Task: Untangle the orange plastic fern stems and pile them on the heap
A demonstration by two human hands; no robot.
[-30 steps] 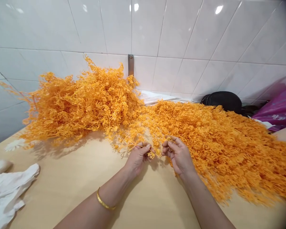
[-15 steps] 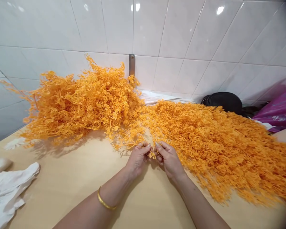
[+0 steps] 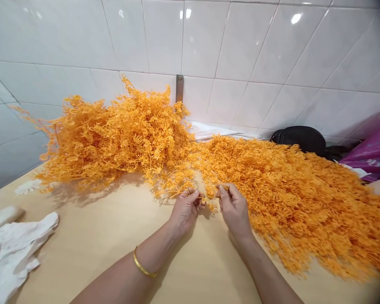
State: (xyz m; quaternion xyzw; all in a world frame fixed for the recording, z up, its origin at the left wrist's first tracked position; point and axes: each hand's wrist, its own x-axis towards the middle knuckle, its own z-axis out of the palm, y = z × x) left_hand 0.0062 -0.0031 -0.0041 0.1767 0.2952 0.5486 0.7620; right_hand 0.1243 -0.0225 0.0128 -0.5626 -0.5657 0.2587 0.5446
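1. So the step in hand, as I read it: fiddly fingertip work on one little orange sprig [image 3: 212, 207], just below the centre of the frame, low over the bare table [image 3: 190, 266].
2. Left hand [image 3: 184, 212]: thumb pressed against the curled fingers, pinching the thin stem, with the frilly tip poking out toward the other hand.
3. Right hand [image 3: 236, 210]: thumb and index brought together, the rest curled in, sitting just beside the sprig's tip. Can't tell if there's a strand between those fingertips, too small and blurry.
4. Loads more of the stuff around: a bushy orange heap [image 3: 123, 139] at the upper left of centre, and a flatter orange pile [image 3: 300, 198] filling the right side of the frame, right beside the right hand.
5. What the next move calls for, imo: left pinch steady, right fingertips light and precise. Those stems look thin and tangly, so a hard tug could probably snap one or drag neighbours along.
6. White crumpled cloth [image 3: 19, 247] at lower left, well apart from both hands.
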